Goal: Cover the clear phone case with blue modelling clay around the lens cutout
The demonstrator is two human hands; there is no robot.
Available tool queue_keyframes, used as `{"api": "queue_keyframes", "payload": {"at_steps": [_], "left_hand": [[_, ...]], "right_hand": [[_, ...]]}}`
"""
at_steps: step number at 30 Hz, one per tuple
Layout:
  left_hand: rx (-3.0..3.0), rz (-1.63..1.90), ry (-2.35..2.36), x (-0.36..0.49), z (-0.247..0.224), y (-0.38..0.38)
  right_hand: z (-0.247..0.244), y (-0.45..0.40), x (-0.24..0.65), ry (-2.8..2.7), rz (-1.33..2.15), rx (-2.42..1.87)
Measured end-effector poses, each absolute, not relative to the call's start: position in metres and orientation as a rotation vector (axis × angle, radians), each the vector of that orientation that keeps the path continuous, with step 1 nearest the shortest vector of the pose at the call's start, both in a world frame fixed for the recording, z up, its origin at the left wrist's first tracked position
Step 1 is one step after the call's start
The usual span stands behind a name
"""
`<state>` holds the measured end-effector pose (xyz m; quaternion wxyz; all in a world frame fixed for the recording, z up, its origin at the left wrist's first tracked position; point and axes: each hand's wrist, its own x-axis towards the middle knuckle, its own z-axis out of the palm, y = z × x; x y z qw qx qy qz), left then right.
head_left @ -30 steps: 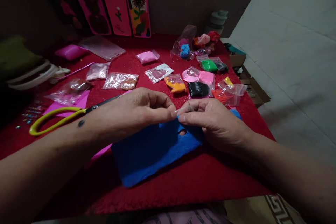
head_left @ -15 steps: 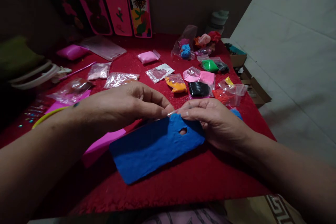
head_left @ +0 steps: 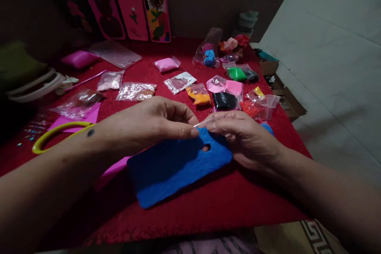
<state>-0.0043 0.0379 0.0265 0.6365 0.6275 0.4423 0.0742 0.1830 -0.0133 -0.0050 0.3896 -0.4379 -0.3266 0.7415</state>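
A phone case (head_left: 175, 170) covered in blue clay is held at a tilt over the red cloth, with a ragged hole near its right end. My right hand (head_left: 241, 131) grips that end, thumb on the top edge and fingers behind. Thumb and fingers of my left hand (head_left: 166, 121) are pinched on the same edge, left of my right thumb. A thin clear rim shows between the two hands. The fingertips behind the case are hidden. Under my left wrist lie a yellow-handled tool (head_left: 49, 137), probably scissors, and a pink sheet (head_left: 114, 170).
Bags of clay lie beyond my hands, among them orange (head_left: 199, 96), black (head_left: 225, 101) and green (head_left: 236, 74). Three decorated phone cases (head_left: 131, 12) lean on the back wall. A clear case (head_left: 117, 53) lies flat. Boxes (head_left: 285, 99) stand past the table's right edge.
My left hand has shifted slightly right along the top edge, covering more of the case. More of the yellow handle shows. My right hand holds nearly the same place.
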Motion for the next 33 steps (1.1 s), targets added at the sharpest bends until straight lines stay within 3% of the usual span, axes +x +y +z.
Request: {"api": "queue_keyframes", "payload": {"at_steps": [8,18,27,33], "left_hand": [[1.446,0.216,0.969,-0.002,0.021,0.032],[1.395,0.333,1.004,0.002,0.021,0.031],[1.362,0.366,0.916,0.003,0.018,0.028],[1.356,0.364,0.953,0.002,0.017,0.029]], "right_hand": [[-0.018,-0.016,0.189,-1.124,1.683,-1.272],[-0.008,-0.014,0.184,-0.909,1.903,-1.093],[-0.011,-0.014,0.187,-1.192,1.694,-1.320],[-0.009,-0.015,0.183,-0.905,1.817,-1.100]]}}
